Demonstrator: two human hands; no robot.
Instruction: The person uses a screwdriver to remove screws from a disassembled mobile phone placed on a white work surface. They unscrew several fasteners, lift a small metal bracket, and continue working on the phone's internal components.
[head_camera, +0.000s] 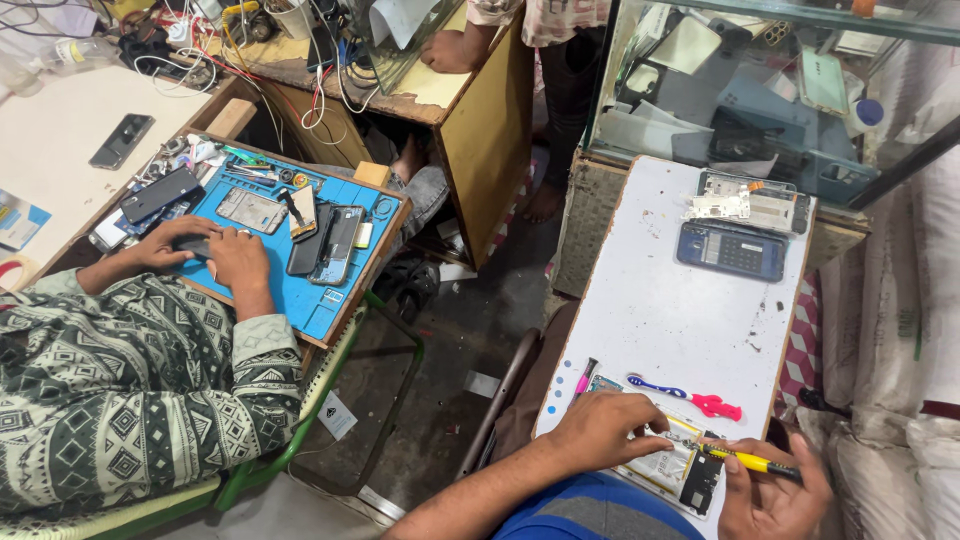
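While the left hand pins the opened phone to the bench, right-hand fingers, pinching the yellow screwdriver, should keep its tip steady.

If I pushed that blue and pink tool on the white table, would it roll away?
Probably not far. The tool lies flat on the table, and its pink end looks forked, which should stop it from rolling. It looks thin and plastic, so likely light and easy to slide. It lies close to the left hand, so a push might bump it.
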